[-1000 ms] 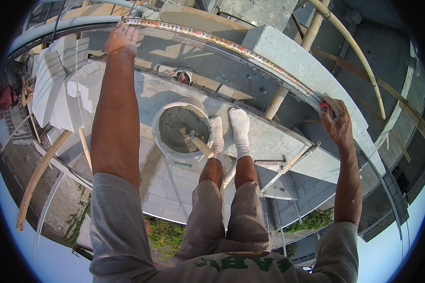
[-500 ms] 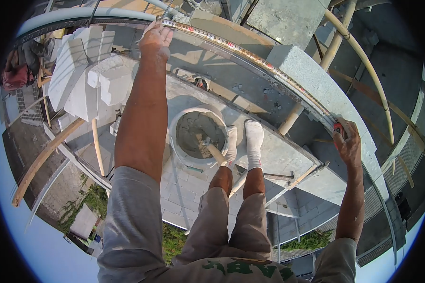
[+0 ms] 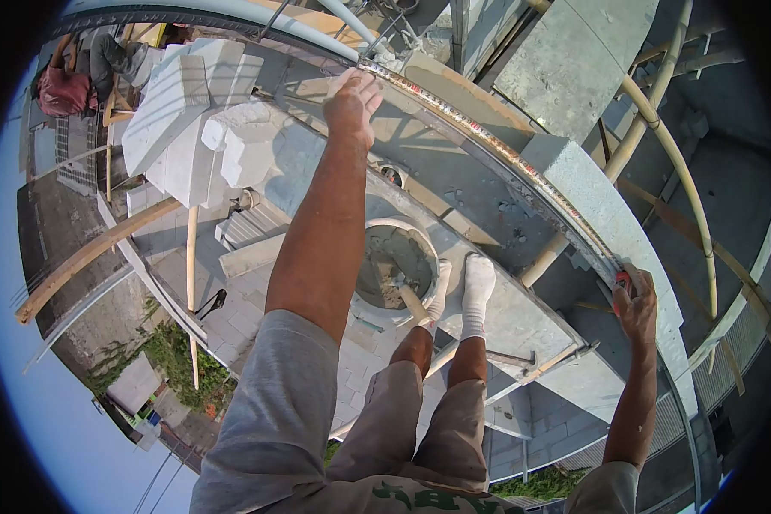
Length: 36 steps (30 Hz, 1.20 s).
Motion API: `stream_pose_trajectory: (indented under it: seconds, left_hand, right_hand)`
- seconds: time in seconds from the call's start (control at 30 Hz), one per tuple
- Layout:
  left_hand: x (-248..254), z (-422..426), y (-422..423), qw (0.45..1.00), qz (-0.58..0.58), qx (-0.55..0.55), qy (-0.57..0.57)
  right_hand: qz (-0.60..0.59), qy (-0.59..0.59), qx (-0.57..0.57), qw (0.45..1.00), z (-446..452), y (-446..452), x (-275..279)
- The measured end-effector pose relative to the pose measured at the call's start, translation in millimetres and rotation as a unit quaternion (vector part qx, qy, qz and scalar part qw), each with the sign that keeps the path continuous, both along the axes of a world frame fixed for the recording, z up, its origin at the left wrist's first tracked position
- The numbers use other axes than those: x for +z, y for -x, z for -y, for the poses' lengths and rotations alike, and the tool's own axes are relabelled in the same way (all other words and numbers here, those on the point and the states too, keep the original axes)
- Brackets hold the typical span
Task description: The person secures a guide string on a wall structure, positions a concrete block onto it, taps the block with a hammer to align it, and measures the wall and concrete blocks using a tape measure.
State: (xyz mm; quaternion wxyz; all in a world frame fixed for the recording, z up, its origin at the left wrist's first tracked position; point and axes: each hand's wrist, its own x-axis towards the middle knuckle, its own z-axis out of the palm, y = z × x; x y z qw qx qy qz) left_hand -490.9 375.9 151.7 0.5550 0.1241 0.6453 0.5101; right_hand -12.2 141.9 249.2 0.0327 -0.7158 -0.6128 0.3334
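Observation:
A tape measure blade (image 3: 475, 128) stretches along a long straight edge beside a pale block wall (image 3: 595, 193). My left hand (image 3: 353, 98) is at the blade's far left end, fingers pressed near its tip. At the other end, my right hand (image 3: 636, 301) is wrapped round the red tape case (image 3: 623, 281). Below the tape, between my arms, a white bucket (image 3: 434, 250) holds grey mortar, and a wooden-handled tool (image 3: 414, 302) stands in it. The bucket is beside my feet in white socks.
White blocks (image 3: 176, 111) are stacked at the upper left. A person in a red top (image 3: 64, 90) is beyond them. Bamboo poles (image 3: 677, 158) cross at the right. A hammer (image 3: 514, 359) lies right of my legs. Below the ledge are plants (image 3: 184, 364).
The view has turned, so the scene sits lower and further right. More of the person in red shows at the upper left. Both hands keep their places on the tape.

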Motion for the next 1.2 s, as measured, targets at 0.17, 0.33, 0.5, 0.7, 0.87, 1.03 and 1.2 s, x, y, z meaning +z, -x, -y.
stream_pose_trajectory:
  seconds: [0.17, 0.33, 0.5, 0.7, 0.87, 1.03, 1.2]
  left_hand:
    - [10.8, 47.7, 16.3, 0.999, -0.024, -0.021, 0.029]
    - [3.9, 122.4, 51.1, 0.992, -0.046, 0.054, 0.108]
    - [10.9, 198.3, 84.3, 0.979, -0.041, 0.098, 0.172]
    - [0.5, 263.0, 97.6, 0.974, -0.053, 0.131, 0.175]
    - [0.1, 285.9, 87.0, 0.976, -0.061, 0.117, 0.17]
    - [-1.0, 292.9, 81.4, 0.979, -0.076, 0.088, 0.166]
    - [4.0, 297.6, 78.0, 0.98, -0.065, 0.081, 0.171]
  right_hand:
    - [-0.009, 0.002, -0.001, 1.0, 0.1, -2.6, -0.6]
    - [0.005, -0.008, 0.04, 0.999, -0.1, -7.9, -4.3]
    - [0.0, 0.015, 0.041, 0.999, 6.0, -26.5, -18.3]
    - [0.025, 0.01, 0.105, 0.994, 8.3, -44.8, -31.8]
    - [-0.011, 0.062, -0.001, 0.998, -3.7, -17.6, -8.6]
    - [-0.003, 0.065, 0.001, 0.998, -2.8, -18.9, -5.7]
    - [-0.014, 0.082, -0.016, 0.996, -2.1, -23.8, -7.2]
